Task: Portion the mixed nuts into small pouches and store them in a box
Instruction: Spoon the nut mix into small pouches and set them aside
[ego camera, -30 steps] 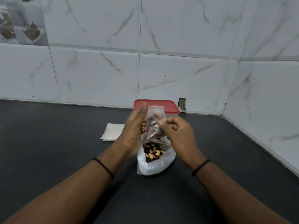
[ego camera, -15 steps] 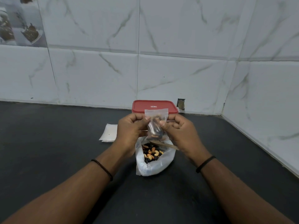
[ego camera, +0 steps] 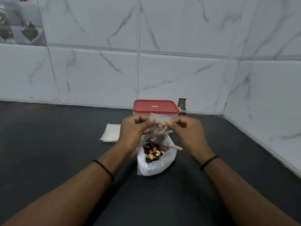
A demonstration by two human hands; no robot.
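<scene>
Both hands up: left hand (ego camera: 136, 128) & right hand (ego camera: 184, 128) pinch the small clear nut-filled pouch (ego camera: 157, 130) by its top corners, over the open white bag of mixed nuts (ego camera: 156, 158), mid-bench. Light, floppy, slick film; grip the top seal strip.

Two bare arms reach in from the bottom of the picture, with no sleeves on them. The left hand (ego camera: 136, 129) has a thin black band (ego camera: 104, 169) around its wrist, and this one looks like it is made of small beads. The right hand (ego camera: 187, 131) has a thin black band (ego camera: 209, 162) around its wrist too, smooth and plain. The fingernails are short.
</scene>
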